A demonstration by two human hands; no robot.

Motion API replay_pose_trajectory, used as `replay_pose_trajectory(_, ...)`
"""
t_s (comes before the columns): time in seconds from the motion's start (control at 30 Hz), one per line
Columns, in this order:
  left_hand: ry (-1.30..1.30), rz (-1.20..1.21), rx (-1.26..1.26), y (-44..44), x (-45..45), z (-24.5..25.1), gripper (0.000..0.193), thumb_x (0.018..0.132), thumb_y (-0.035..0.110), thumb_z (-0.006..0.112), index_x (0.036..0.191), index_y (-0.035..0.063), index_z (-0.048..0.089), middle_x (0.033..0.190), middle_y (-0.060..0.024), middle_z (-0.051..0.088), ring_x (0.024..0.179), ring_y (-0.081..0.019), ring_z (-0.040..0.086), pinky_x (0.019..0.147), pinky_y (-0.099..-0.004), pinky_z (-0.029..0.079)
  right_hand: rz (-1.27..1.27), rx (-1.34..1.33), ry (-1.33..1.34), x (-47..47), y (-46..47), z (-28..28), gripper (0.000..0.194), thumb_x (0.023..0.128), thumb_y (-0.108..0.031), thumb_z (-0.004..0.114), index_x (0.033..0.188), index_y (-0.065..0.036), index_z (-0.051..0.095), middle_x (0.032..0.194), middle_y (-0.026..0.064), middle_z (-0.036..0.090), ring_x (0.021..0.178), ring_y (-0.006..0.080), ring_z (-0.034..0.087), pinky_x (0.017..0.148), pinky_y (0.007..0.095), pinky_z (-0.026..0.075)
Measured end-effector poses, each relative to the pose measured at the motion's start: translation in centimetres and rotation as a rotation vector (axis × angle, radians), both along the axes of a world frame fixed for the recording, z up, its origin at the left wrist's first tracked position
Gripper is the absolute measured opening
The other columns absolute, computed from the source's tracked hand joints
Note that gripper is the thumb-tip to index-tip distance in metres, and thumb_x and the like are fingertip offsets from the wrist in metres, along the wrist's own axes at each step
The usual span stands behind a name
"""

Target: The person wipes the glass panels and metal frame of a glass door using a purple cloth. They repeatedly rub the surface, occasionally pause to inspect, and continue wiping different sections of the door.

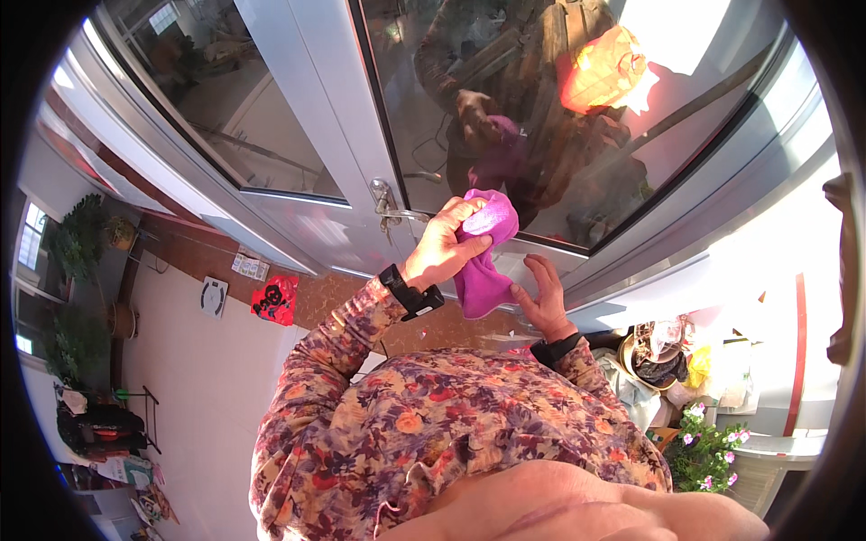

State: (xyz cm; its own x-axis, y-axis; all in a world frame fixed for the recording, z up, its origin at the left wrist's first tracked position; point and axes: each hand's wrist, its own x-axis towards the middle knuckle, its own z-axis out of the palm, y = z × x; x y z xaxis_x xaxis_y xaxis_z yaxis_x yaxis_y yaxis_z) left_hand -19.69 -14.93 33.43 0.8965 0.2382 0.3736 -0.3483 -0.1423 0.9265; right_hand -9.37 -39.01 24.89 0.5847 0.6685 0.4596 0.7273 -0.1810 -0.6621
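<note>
My left hand [443,242] grips a bunched purple cloth [484,277], with one folded end standing up over the fingers. Lower down, my right hand [545,301] has its fingers spread, and its thumb tip meets the cloth's lower right edge. Both hands are in front of a metal-framed glass door [325,122]. Just left of the cloth is the door's lever handle [406,215], with keys [386,230] hanging at its lock. The dark glass pane [433,149] reflects my hands and the cloth.
To the left on the floor lie a red plastic bag [276,299], a flat scale [214,297] and a pack of small items [250,264]. A clothes-covered rack [101,426] stands farther left. At right are a flowering plant [707,450] and a cluttered container [656,358].
</note>
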Motion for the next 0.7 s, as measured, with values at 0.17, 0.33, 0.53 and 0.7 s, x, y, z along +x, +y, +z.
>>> replay_pose_trajectory(0.17,-0.624,0.439,0.67,4.7,-0.1,13.8,0.057,0.077,-0.003,0.083,0.131,0.0039,0.064,0.124,-0.0141,0.049,0.118,-0.0299,0.051,0.104,-0.0369,0.044,-0.07,0.139,-0.298,2.7,2.1,5.6,0.052,0.081,-0.015,0.079,0.126,0.002,0.061,0.136,0.0216,0.059,0.131,0.0424,0.053,0.11,0.0489,0.043)
replay_pose_trajectory(0.33,-0.872,0.824,1.086,8.7,2.6,25.6,0.059,0.072,0.001,0.086,0.127,0.0089,0.067,0.137,-0.0193,0.05,0.123,-0.0381,0.05,0.107,-0.0452,0.043,-0.205,0.176,-0.52,3.6,0.9,9.2,0.055,0.078,-0.005,0.076,0.13,0.001,0.06,0.146,0.02,0.051,0.142,0.0467,0.04,0.117,0.0548,0.034)
replay_pose_trajectory(0.53,-0.945,0.673,1.217,2.8,6.7,28.5,0.064,0.069,0.003,0.084,0.128,0.0139,0.062,0.138,-0.0183,0.049,0.129,-0.0441,0.045,0.11,-0.0537,0.038,-0.394,0.138,-0.553,5.1,1.2,10.7,0.074,0.079,-0.006,0.075,0.148,0.0,0.046,0.158,0.0224,0.034,0.149,0.049,0.027,0.121,0.0573,0.027)
replay_pose_trajectory(0.7,-0.899,0.534,1.89,1.4,7.3,31.2,0.048,0.089,0.015,0.063,0.135,0.0284,0.062,0.146,-0.0032,0.051,0.137,-0.0257,0.046,0.107,-0.047,0.039,-0.41,0.13,-0.568,5.2,1.7,10.7,0.075,0.079,-0.007,0.074,0.149,0.0,0.045,0.158,0.024,0.033,0.148,0.051,0.026,0.121,0.0587,0.026)
